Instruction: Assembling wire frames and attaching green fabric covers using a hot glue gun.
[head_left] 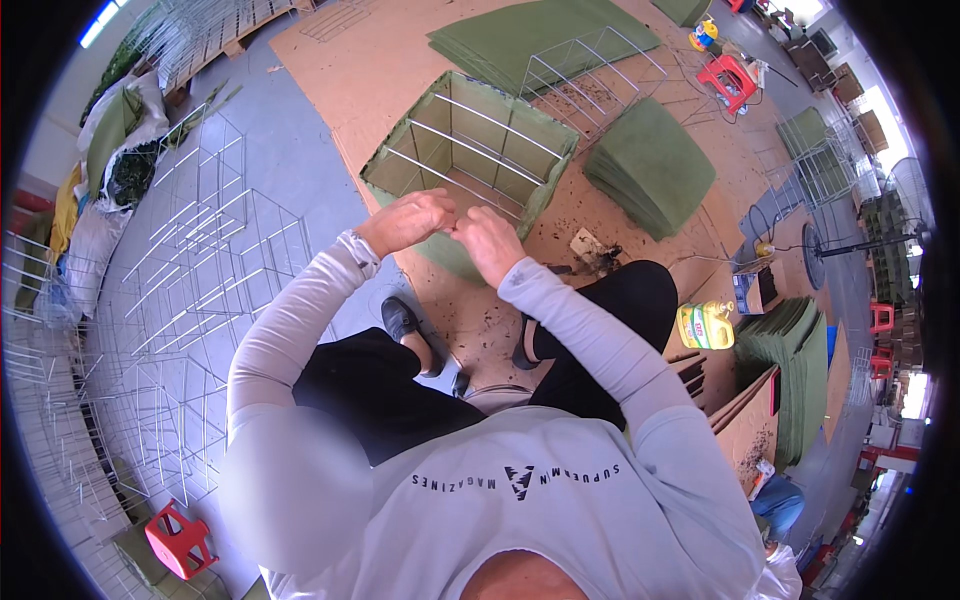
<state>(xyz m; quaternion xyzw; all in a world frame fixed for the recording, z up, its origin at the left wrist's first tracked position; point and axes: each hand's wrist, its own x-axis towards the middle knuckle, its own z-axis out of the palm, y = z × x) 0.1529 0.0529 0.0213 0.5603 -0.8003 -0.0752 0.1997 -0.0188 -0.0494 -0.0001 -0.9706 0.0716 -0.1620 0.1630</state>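
Note:
A box-shaped wire frame lined with green sheet [558, 172] stands before me on brown board, its top open and crossed by metal rods. At its near left rim, my left hand [418, 217] is closed, fingertips pinched together. Close beside it my right hand [487, 240] is closed too, the fingertips of both hands almost meeting. Whatever lies between the fingers is too small to make out. Below the hands, the near green side of the box [452, 258] shows in part.
Stacked green sheets [655, 165] lie right of the box, with a wire frame [590, 80] behind. Several wire frames [200, 250] cover the floor at left. A yellow jug [706, 326] stands at right, near more green sheets [800, 380]. Red stools [728, 82] and a fan [815, 255] stand farther off.

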